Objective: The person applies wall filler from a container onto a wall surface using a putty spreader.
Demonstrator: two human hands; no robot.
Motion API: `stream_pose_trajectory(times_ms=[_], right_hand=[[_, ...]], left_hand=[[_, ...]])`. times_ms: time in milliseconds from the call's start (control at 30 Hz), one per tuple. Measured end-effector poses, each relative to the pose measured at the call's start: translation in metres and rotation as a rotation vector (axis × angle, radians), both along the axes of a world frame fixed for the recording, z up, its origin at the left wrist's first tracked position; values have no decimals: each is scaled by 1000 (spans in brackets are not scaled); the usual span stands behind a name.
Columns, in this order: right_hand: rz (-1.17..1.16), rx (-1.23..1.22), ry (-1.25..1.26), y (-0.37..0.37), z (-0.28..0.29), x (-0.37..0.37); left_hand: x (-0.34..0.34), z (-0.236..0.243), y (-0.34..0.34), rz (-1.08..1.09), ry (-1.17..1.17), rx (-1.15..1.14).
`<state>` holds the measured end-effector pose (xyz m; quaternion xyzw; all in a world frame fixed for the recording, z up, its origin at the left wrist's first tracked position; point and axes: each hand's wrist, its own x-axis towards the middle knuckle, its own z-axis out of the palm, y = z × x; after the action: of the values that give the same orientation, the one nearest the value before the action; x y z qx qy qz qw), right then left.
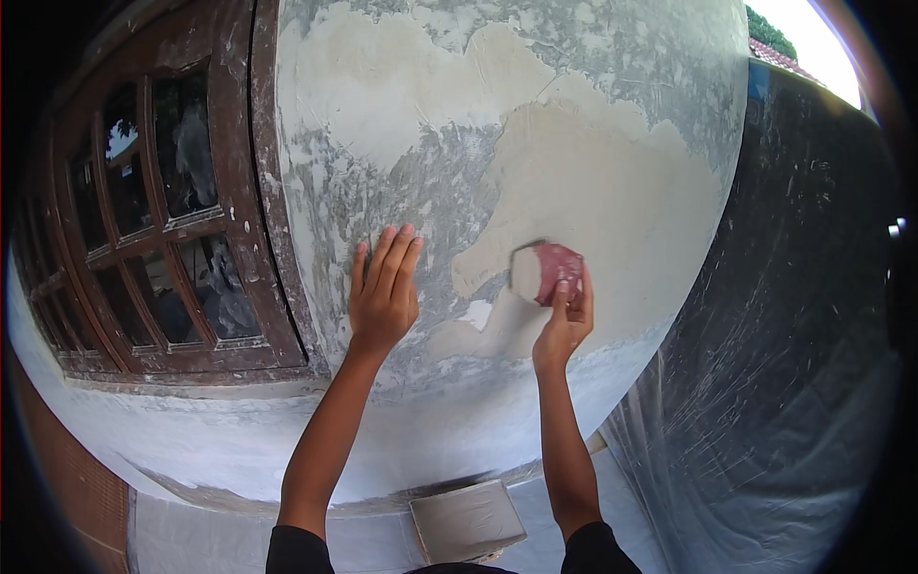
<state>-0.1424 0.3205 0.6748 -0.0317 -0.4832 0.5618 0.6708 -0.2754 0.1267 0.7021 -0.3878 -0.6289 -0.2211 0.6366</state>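
My right hand [566, 325] grips a small flat red putty spreader [559, 270] with thumb and fingers. Beige paste coats its left side. The spreader is against or close to the wall, over a broad patch of beige putty [612, 182]. My left hand [384, 292] lies flat with its fingers stretched upward on the bare grey wall [449, 206], between the window frame and the putty. Just left of the spreader there is a small white spot [476, 314] on the wall.
On the left is a brown wooden window [191, 225] with glass panes and pale smears. A square board [469, 521] covered with beige paste sits low between my forearms. Dark plastic sheeting [765, 316] hangs at the right, splashed with white. Pale sheeting [229, 536] covers the floor.
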Motion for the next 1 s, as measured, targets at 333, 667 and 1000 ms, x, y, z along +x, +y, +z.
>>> stream_pose_trajectory(times_ms=[333, 667, 1000], right_hand=[[68, 25, 24, 1, 8, -6], [84, 69, -30, -7, 8, -10], [138, 20, 9, -6, 13, -6]], left_hand=[[-1, 0, 0, -2, 5, 1], [0, 0, 0, -6, 2, 4], [0, 1, 0, -12, 4, 9]])
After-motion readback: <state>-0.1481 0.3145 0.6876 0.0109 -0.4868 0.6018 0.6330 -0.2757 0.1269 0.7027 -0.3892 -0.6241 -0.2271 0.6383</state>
